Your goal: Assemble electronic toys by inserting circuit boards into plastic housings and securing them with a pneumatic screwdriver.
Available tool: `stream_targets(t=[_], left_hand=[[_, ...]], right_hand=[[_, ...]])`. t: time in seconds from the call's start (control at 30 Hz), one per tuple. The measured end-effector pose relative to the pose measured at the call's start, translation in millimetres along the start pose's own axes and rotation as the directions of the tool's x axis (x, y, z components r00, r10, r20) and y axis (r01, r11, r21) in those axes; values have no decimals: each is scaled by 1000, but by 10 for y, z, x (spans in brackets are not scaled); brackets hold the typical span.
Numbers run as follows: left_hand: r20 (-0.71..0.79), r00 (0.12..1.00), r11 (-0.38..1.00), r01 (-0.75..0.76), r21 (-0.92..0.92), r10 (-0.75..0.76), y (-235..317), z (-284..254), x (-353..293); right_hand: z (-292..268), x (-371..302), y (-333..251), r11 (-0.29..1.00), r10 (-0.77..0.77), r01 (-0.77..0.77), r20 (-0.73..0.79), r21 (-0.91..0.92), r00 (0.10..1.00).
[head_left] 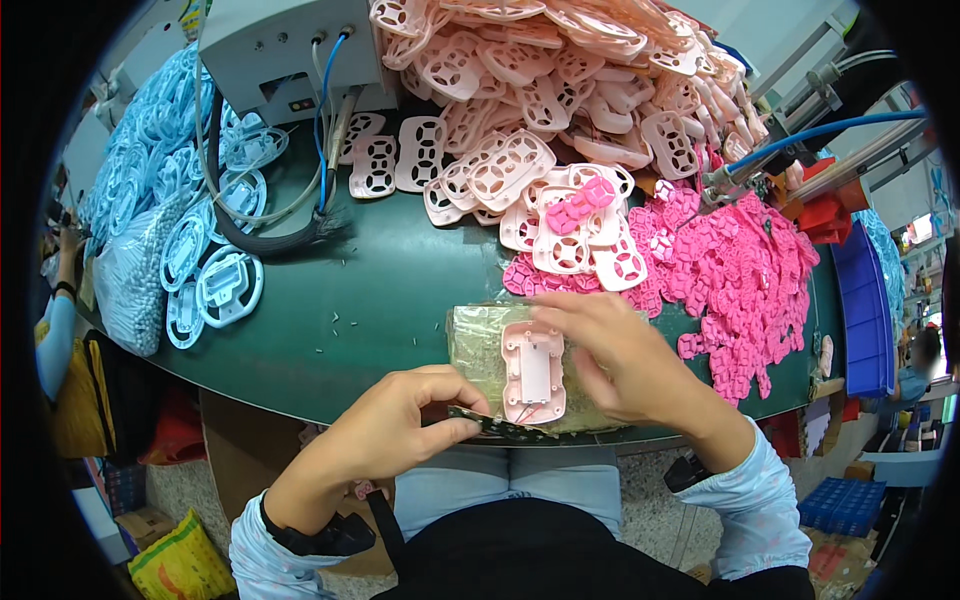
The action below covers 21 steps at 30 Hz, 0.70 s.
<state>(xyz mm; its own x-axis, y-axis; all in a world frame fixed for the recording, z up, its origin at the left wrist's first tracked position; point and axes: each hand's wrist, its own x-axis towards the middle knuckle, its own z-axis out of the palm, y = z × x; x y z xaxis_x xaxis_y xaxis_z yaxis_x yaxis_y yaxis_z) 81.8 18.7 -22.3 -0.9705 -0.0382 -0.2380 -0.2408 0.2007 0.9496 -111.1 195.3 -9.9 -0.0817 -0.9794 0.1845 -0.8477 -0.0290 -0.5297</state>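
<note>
A pale pink plastic housing (514, 385) lies open side up on a tape-covered pad (477, 340), showing a white rectangular part (537, 373) and thin red wires at its near end. My left hand (405, 415) is at the pad's near left corner, thumb and forefinger closed on the end of a dark, light-speckled strip (505, 428). I cannot make out what kind of strip it is. My right hand (630, 355) arches over the pad's right side. Its fingers and thumb are apart around the housing's right side, gripping nothing.
Pale pink shells (500, 75) are heaped at the back, with bright pink small parts (740, 280) to the right. Light blue wheel-shaped parts (228, 288) lie left. A grey machine box (285, 50) with hoses stands behind; a blue bin (866, 310) stands far right.
</note>
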Motion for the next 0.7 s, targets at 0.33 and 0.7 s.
stream_targets(t=[0.33, 0.7], left_hand=[[79, 979, 980, -191, 50, 186, 83, 168, 0], [-164, 966, 820, 73, -568, -200, 17, 278, 260]], right_hand=[[268, 45, -82, 995, 46, -54, 91, 82, 995], [287, -374, -411, 819, 497, -405, -152, 406, 854]])
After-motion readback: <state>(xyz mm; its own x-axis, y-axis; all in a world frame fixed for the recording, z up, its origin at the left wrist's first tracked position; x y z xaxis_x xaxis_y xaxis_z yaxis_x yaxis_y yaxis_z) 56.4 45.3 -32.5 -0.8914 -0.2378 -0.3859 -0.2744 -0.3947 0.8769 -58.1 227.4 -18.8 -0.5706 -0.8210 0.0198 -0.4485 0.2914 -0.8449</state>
